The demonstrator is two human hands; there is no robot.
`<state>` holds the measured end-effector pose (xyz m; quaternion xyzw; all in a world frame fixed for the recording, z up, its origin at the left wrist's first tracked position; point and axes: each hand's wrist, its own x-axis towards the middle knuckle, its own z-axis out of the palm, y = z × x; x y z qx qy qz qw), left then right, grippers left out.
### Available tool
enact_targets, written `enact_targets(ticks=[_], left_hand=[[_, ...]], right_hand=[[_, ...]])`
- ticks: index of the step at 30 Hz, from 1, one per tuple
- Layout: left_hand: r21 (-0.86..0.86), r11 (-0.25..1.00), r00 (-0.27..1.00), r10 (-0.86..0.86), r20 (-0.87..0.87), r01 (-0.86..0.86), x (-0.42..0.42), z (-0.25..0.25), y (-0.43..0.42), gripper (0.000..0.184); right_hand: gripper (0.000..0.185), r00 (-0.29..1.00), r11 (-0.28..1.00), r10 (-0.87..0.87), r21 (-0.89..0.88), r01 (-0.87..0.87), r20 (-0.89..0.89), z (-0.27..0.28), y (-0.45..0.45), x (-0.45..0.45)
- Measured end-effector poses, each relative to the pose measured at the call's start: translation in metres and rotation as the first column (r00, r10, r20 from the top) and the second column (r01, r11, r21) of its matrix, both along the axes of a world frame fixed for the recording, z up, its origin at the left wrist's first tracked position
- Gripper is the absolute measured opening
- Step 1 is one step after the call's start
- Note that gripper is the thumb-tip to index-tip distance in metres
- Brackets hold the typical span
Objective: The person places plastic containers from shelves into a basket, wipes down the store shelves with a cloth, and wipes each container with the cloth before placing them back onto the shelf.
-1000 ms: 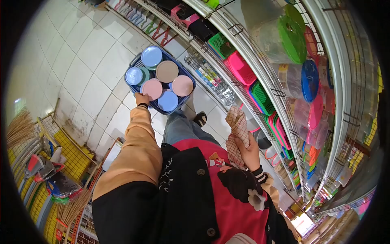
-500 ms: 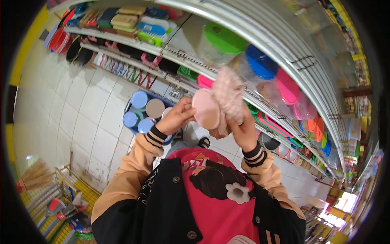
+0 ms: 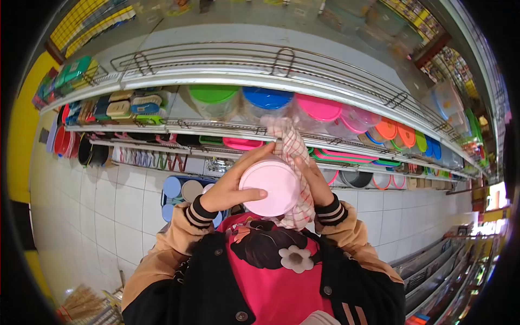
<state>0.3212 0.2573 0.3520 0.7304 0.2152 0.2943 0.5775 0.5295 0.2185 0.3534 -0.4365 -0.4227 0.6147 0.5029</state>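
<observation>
A round pink lidded canister [image 3: 275,184] is held in front of my chest, its flat pink face turned up toward me. My left hand [image 3: 230,185] grips it from the left, thumb lying across the top face and fingers around the far side. On the other side, my right hand [image 3: 316,185] holds a pink-and-white checked cloth [image 3: 293,147] against the canister. Part of that cloth hangs below it, near the shirt. The right fingertips are partly hidden behind the cloth.
Below my left forearm, a blue crate [image 3: 163,199] holds several round canisters with blue and beige lids [image 3: 172,187]. Ahead runs a white metal shelf [image 3: 216,77] with a wire rail, close beyond my hands. Tubs with green [image 3: 213,93], blue [image 3: 267,96] and pink lids [image 3: 318,106] stand on the shelf below.
My view has turned more squarely to the shelves. The canister has come closer to my chest, its face now tilted up. My left hand has shifted from its edge to a wider grip.
</observation>
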Motion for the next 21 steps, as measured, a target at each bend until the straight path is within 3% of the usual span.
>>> enact_targets(ticks=[1, 3, 5, 6, 7, 9, 11, 13, 14, 15, 17, 18, 19, 21], left_hand=[[0.008, 1.0, 1.0, -0.013, -0.006, 0.013, 0.006, 0.0, 0.001, 0.09], [-0.285, 0.946, 0.964, 0.207, 0.167, -0.153, 0.02, -0.002, -0.001, 0.089], [-0.371, 0.919, 0.959, 0.214, 0.186, -0.133, 0.036, -0.004, -0.004, 0.084], [-0.484, 0.855, 0.936, 0.304, 0.177, -0.186, 0.048, -0.003, -0.008, 0.081], [-0.587, 0.776, 0.907, 0.39, 0.158, -0.231, 0.059, -0.002, -0.013, 0.079], [-0.657, 0.73, 0.879, 0.425, 0.216, -0.191, 0.08, -0.008, -0.022, 0.077], [-0.517, 0.817, 0.896, 0.4, 0.192, -0.254, 0.093, -0.032, -0.033, 0.076], [-0.489, 0.827, 0.898, 0.404, 0.173, -0.278, 0.097, -0.042, -0.035, 0.077], [-0.437, 0.843, 0.895, 0.417, 0.161, -0.314, 0.095, -0.048, -0.033, 0.078], [-0.337, 0.868, 0.892, 0.43, 0.14, -0.365, 0.096, -0.04, -0.032, 0.08], [-0.231, 0.879, 0.886, 0.45, 0.115, -0.416, 0.099, -0.029, -0.033, 0.083], [-0.01, 0.889, 0.888, 0.459, 0.018, -0.458, 0.1, -0.028, -0.035, 0.083], [0.212, 0.862, 0.872, 0.483, -0.076, -0.459, 0.102, -0.025, -0.037, 0.083], [0.248, 0.891, 0.906, 0.414, -0.094, -0.381, 0.106, -0.024, -0.037, 0.085]], right_hand=[[0.049, 0.995, 0.997, 0.062, 0.043, -0.059, -0.075, 0.001, -0.001, 0.005], [0.055, 0.983, 0.984, 0.131, 0.138, -0.113, -0.127, -0.009, -0.003, 0.018], [0.054, 0.994, 0.973, 0.09, 0.205, -0.101, 0.06, -0.005, -0.007, 0.023], [0.05, 0.996, 0.986, 0.025, 0.164, -0.011, -0.083, -0.014, -0.007, 0.025], [0.05, 0.996, 0.986, 0.015, 0.165, 0.0, -0.089, -0.019, -0.009, 0.027], [0.047, 0.93, 0.964, -0.207, 0.101, 0.248, -0.303, -0.023, -0.012, 0.027], [0.045, 0.892, 0.94, -0.282, 0.084, 0.33, -0.353, -0.014, -0.013, 0.031], [0.05, 0.954, 0.928, -0.292, 0.264, 0.264, 0.074, -0.004, -0.017, 0.04], [0.065, 0.934, 0.928, -0.261, 0.331, 0.173, 0.244, 0.011, -0.019, 0.046], [0.065, 0.935, 0.927, -0.263, 0.33, 0.176, 0.238, 0.011, -0.018, 0.051], [0.083, 0.833, 0.879, -0.265, 0.477, 0.001, 0.486, 0.011, -0.018, 0.059], [0.084, 0.739, 0.824, -0.398, 0.566, 0.028, 0.544, 0.013, -0.018, 0.06], [0.084, 0.741, 0.824, -0.396, 0.567, 0.026, 0.542, 0.012, -0.016, 0.064], [0.072, 0.647, 0.845, -0.316, 0.516, -0.142, 0.694, 0.008, -0.011, 0.072]])
